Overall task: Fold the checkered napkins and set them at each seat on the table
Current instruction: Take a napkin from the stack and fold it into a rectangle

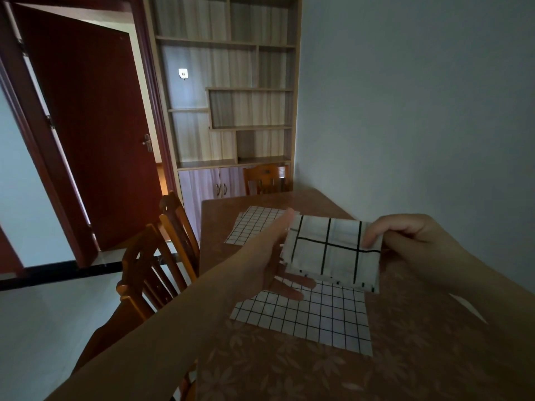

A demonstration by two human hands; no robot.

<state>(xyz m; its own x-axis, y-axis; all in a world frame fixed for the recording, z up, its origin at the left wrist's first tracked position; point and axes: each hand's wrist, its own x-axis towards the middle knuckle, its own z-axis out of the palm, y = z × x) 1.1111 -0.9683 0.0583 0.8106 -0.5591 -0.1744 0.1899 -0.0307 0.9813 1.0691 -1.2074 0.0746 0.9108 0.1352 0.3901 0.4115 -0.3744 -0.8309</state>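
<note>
A folded white napkin point(333, 251) with wide black checks hangs above the table between both hands. My left hand point(275, 256) grips its left edge, thumb on top and fingers spread beneath. My right hand point(405, 241) pinches its right edge. Directly below lies a flat white cloth with a fine black grid point(312, 316) on the near part of the table. A second fine-grid cloth point(252, 224) lies flat farther back, partly hidden by my left hand and the napkin.
The brown floral-patterned table point(289, 371) stands against the wall on the right. Two wooden chairs point(153, 256) line its left side and another chair point(266, 178) stands at the far end. A shelf unit and an open red door are behind.
</note>
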